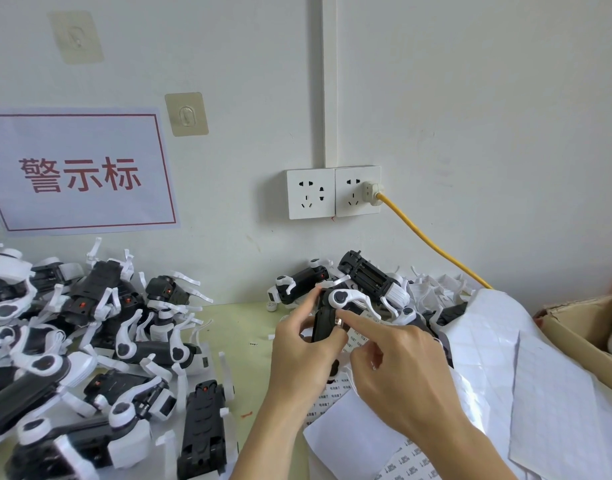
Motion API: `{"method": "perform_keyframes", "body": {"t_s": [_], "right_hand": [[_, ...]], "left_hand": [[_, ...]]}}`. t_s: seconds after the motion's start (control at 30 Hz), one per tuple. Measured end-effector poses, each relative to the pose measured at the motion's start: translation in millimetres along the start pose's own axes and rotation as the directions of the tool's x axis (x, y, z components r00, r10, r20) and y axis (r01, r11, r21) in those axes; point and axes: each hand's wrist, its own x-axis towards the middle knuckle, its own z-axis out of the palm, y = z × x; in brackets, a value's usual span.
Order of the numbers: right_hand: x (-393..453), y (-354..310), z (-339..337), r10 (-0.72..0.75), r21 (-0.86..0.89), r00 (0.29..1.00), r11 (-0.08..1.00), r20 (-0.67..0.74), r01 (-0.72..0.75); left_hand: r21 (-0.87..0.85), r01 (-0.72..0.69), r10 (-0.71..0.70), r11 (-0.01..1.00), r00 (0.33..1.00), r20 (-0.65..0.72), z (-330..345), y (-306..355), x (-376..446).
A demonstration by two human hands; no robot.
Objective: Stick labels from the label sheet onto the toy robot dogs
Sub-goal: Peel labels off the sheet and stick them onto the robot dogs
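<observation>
My left hand grips a black-and-white toy robot dog above the table, fingers curled round its black body. My right hand points its index finger at the dog's body, the fingertip pressing near a small shiny spot; its other fingers are curled. Whether a label sits under the fingertip is hidden. A label sheet with small printed labels lies under my hands. Another printed sheet shows at the bottom.
A heap of toy robot dogs covers the left of the green table. More dogs lie by the wall. Used white backing sheets pile up on the right beside a cardboard box. A yellow cable runs from the wall socket.
</observation>
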Motion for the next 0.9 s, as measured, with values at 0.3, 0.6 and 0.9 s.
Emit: {"method": "perform_keyframes", "body": {"t_s": [0.3, 0.6, 0.9], "right_hand": [[-0.7, -1.5, -2.8, -0.009, 0.053, 1.000, 0.999, 0.008, 0.009], [1.0, 3.4, 3.0, 0.010, -0.007, 0.998, 1.000, 0.054, -0.010], [0.5, 3.5, 2.7, 0.018, 0.104, 0.999, 0.995, -0.036, -0.015]], "left_hand": [[-0.059, -0.009, 0.008, 0.998, 1.000, -0.006, 2.4, 9.1, -4.1], [-0.083, 0.010, -0.012, 0.997, 1.000, -0.023, 4.2, 7.9, -3.7], [-0.191, 0.022, -0.045, 0.981, 0.992, -0.118, 2.8, 5.5, -1.2]]}}
